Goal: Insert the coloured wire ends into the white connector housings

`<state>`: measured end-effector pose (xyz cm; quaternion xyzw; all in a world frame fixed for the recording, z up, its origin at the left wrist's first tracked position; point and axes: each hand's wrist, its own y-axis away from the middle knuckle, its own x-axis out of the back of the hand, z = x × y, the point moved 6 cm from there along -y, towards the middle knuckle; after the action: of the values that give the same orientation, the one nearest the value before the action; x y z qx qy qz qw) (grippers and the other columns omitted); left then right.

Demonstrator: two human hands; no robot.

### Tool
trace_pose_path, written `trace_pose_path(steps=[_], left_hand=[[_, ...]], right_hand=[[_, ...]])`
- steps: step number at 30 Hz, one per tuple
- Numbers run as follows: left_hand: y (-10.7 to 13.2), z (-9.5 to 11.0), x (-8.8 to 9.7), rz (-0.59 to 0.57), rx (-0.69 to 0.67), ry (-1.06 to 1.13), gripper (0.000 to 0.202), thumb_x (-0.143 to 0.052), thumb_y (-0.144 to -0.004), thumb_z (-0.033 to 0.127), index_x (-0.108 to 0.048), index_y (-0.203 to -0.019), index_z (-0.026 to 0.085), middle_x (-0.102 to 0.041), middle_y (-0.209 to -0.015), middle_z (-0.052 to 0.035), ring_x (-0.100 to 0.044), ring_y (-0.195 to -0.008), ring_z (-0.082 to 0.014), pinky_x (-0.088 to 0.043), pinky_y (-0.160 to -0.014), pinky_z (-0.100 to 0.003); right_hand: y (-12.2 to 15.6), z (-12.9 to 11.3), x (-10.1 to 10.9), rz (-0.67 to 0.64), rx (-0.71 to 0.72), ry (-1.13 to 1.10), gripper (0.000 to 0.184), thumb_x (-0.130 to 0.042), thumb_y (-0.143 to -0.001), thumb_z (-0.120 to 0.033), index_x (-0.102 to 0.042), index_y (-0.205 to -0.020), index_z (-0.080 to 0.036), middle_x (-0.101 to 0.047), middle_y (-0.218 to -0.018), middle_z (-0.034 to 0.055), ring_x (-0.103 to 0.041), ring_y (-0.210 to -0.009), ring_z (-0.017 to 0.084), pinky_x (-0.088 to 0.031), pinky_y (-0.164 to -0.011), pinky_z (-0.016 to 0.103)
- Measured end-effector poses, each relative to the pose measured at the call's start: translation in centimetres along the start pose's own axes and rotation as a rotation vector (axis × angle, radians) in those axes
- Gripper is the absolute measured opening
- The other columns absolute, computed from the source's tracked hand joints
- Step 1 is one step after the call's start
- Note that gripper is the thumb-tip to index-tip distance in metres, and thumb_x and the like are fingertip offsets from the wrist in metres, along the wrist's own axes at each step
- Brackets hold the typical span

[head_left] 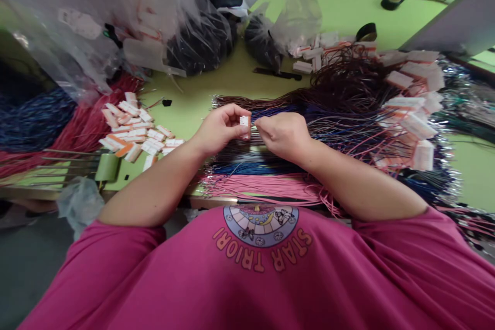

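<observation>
My left hand pinches a small white and orange connector housing between thumb and fingers, above the bundles of wire. Just to its right, my right hand is closed, thumb against forefinger, with its fingertips close to the housing. What those fingertips hold is too small to make out; a wire end cannot be told apart there. Under both hands lie dark and blue wires, with pink wires along the near edge. Left of my left forearm is a pile of similar connector housings.
Wires with white and orange housings are heaped at the right. Behind stand plastic bags with black contents, a dark flat tool and a tape roll. A green cylinder with metal rods is at the left edge.
</observation>
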<state>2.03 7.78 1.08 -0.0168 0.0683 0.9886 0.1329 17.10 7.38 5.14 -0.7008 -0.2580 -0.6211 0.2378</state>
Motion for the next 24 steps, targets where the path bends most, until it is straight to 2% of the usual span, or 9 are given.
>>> trace_pose_path(steps=[7,12,18,21,24], left_hand=[[0.4,-0.1,-0.6,0.017,0.022,-0.005,0.043,-0.091,-0.066,0.029,-0.062,-0.097,0.019,-0.069,-0.07,0.0038,-0.066,-0.061,-0.0106,-0.055,-0.063,-0.026],[0.3,0.0,-0.4,-0.002,0.016,-0.012,0.042,-0.09,-0.068,0.03,-0.063,-0.098,0.019,-0.069,-0.071,0.0027,-0.066,-0.062,-0.011,-0.055,-0.064,-0.027],[0.0,0.3,-0.1,-0.022,0.006,-0.003,0.043,-0.09,-0.069,0.031,-0.063,-0.1,0.019,-0.069,-0.075,0.002,-0.065,-0.064,-0.0109,-0.055,-0.065,-0.027],[-0.2,0.4,0.3,-0.016,0.011,0.007,0.039,-0.088,-0.071,0.027,-0.064,-0.101,0.019,-0.068,-0.075,0.0017,-0.065,-0.065,-0.0113,-0.055,-0.065,-0.027],[-0.6,0.6,1.4,0.063,-0.004,0.02,0.034,-0.083,-0.073,0.02,-0.064,-0.102,0.018,-0.067,-0.077,0.0011,-0.064,-0.066,-0.0108,-0.055,-0.066,-0.027]], right_hand=[[-0.4,-0.1,-0.8,-0.024,-0.029,-0.067,0.032,-0.046,-0.104,-0.026,-0.076,-0.111,-0.018,-0.081,-0.098,0.0091,-0.067,-0.081,0.021,-0.025,-0.066,0.033],[-0.7,0.6,-0.8,-0.001,-0.056,-0.234,0.03,-0.05,-0.104,-0.028,-0.077,-0.11,-0.017,-0.08,-0.1,0.0099,-0.067,-0.083,0.02,-0.032,-0.071,0.031],[-0.8,1.9,-0.5,0.095,0.055,-0.52,0.028,-0.053,-0.101,-0.028,-0.078,-0.102,-0.017,-0.079,-0.095,0.0056,-0.066,-0.083,0.016,-0.04,-0.079,0.027],[-0.3,2.9,0.4,0.151,0.071,-0.556,0.031,-0.052,-0.099,-0.027,-0.079,-0.11,-0.017,-0.08,-0.101,0.006,-0.069,-0.089,0.018,-0.046,-0.084,0.03],[0.8,4.0,2.6,0.289,0.003,-0.42,0.034,-0.05,-0.1,-0.026,-0.079,-0.115,-0.018,-0.08,-0.114,0.0101,-0.07,-0.103,0.023,-0.049,-0.094,0.037]])
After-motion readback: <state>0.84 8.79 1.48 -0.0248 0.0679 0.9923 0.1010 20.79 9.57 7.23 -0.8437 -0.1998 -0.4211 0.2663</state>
